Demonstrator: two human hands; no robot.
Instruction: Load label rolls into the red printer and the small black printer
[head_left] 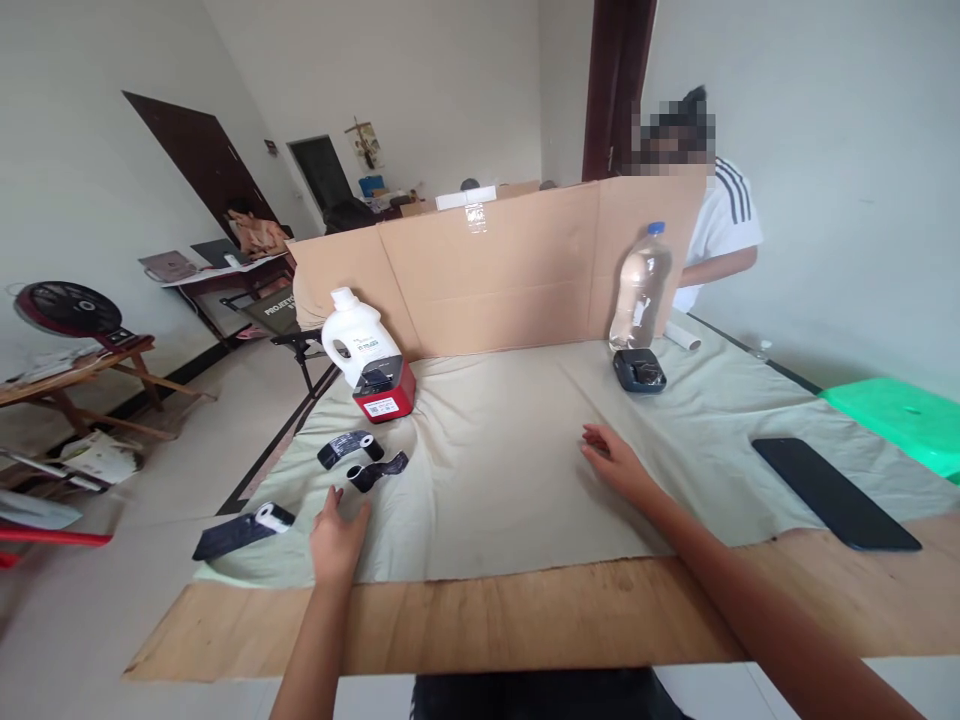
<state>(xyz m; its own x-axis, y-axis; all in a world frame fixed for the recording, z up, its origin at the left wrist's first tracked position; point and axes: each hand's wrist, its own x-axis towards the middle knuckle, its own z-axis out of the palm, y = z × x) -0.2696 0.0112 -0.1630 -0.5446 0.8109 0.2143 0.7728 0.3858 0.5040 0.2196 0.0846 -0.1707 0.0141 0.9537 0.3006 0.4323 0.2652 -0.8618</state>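
Note:
My left hand (339,532) rests over the cloth at the left, fingers apart and holding nothing. Just beyond its fingertips lie two small partly unrolled rolls, a dark roll with a curled strip (377,470) and another dark roll (345,449) behind it. A third roll (274,517), with a white outer side and a long black tail, is to the left of that hand. My right hand (616,463) hovers over or touches the cloth right of centre, fingers loosely bent, with nothing visible in them.
Behind the rolls stand a red-and-black device (385,388) and a white jug (356,335). A clear bottle (641,290) and a small black device (639,370) stand near the cardboard screen (495,270). A black phone (832,492) lies right. A person in white (724,215) is behind.

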